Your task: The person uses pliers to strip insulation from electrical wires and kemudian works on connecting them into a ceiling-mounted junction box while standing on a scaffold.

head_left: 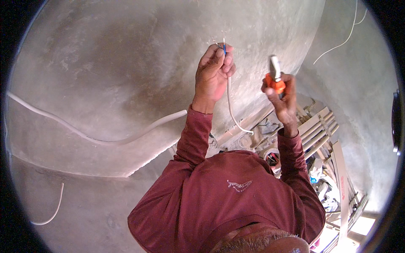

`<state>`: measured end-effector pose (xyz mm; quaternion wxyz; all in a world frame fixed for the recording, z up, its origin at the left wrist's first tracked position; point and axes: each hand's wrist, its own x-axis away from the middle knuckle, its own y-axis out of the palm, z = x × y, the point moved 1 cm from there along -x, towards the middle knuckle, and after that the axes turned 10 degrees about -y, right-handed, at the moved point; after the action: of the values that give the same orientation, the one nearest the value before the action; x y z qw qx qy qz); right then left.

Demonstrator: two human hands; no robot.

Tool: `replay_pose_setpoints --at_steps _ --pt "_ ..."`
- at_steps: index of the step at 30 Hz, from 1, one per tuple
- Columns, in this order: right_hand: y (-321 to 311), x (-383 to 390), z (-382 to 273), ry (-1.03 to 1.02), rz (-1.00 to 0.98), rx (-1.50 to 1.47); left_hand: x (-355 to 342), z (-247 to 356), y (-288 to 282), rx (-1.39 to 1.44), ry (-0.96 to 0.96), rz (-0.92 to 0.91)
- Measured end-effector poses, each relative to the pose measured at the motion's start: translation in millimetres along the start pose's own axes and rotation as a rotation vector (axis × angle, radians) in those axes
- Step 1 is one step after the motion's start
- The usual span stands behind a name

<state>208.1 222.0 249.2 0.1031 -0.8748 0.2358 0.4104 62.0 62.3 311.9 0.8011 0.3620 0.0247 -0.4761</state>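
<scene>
In the upper middle, my left hand (214, 69) is closed round the end of a white sheathed cable (230, 101). Thin wires stick up past its fingers, one with blue insulation (224, 49) and bare tips. The cable hangs down in a curve below the hand. To the right, my right hand (286, 101) grips a hand tool (276, 82) with orange handles and a pale metal head pointing up. It looks like pliers, though motion smears its jaws. The tool is apart from the cable and wires.
A thicker white cable (99, 141) sticks out at the left, with another cable (60, 206) lower down. A thin white cable (344, 42) hangs upper right. Below my right hand lie pipes (318, 135), a long board (342, 189) and a bucket (272, 152) holding items.
</scene>
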Motion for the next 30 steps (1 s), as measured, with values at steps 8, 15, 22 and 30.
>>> replay_pose_setpoints --at_steps 8,15,22,30 --pt "-8 -19 -15 0.204 -0.053 -0.263 2 17 19 0.057 0.059 -0.065" --pt "66 11 -1 0.359 -0.114 -0.228 -5 37 27 0.043 0.101 0.042" --pt "89 13 -14 0.243 -0.055 -0.324 -25 68 61 -0.165 0.307 0.223" --pt "95 3 -29 0.152 -0.057 -0.261 -27 176 73 -0.919 0.558 0.253"
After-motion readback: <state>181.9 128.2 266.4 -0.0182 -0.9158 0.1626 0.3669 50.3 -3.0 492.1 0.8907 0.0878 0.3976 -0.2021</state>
